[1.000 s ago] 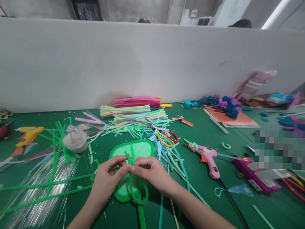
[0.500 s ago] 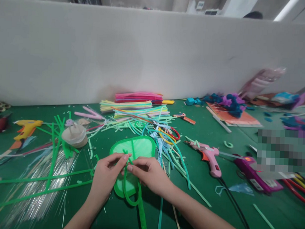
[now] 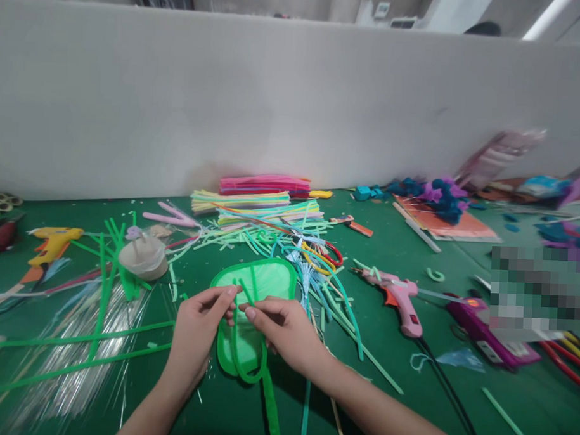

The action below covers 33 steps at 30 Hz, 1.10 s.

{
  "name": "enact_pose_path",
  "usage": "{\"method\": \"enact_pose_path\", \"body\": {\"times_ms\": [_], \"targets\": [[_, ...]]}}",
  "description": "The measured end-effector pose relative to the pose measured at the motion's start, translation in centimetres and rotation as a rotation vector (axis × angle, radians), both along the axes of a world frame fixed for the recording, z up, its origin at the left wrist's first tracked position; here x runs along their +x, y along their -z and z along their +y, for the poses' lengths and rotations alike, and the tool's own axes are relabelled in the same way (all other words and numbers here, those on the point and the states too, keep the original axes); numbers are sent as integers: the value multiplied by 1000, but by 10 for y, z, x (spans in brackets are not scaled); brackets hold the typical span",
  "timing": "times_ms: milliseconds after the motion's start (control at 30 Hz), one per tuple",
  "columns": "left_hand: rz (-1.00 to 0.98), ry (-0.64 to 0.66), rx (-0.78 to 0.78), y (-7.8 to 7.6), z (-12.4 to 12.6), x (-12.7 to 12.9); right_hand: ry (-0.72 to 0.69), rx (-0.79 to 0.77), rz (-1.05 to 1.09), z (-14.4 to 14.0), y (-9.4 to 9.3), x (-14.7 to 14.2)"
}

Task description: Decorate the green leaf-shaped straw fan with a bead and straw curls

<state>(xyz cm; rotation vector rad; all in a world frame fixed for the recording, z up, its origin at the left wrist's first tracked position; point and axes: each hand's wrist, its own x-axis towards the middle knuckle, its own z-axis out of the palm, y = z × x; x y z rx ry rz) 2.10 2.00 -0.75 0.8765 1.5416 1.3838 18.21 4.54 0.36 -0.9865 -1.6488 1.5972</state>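
Note:
A green pipe cleaner (image 3: 234, 349), bent into a long loop, hangs between my hands with its two ends pointing up. My left hand (image 3: 203, 319) pinches one side of it near the top. The other side is pinched between the thumb and fingers of my right hand (image 3: 284, 325). Beneath the loop lies a light-green, leaf-shaped panel (image 3: 278, 282) with a darker fuzzy green edge and a green stem (image 3: 270, 410) running toward me. My hands cover part of the panel.
Bundles of coloured pipe cleaners (image 3: 265, 185) lie by the white partition (image 3: 294, 97). A pink glue gun (image 3: 401, 294) and a purple device (image 3: 490, 339) are at right. To the left are a yellow glue gun (image 3: 54, 241), a whitish cup (image 3: 146, 260) and clear sticks (image 3: 70, 368).
My hands have moved slightly apart. The pipe cleaner's ends, crossed before, now stand separated, and the loop has become wider at the top.

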Motion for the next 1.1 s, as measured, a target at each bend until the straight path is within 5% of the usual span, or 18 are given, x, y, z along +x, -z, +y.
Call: {"method": "enact_pose_path", "body": {"times_ms": [300,933,1100], "targets": [[-162,54,-16,-3,1,5,-14,112,-66,0,3,-1],[-145,120,-34,-2,3,1,-26,201,-190,0,2,-1],[-218,56,-9,-2,3,4,-56,139,-148,-2,4,-3]]}}
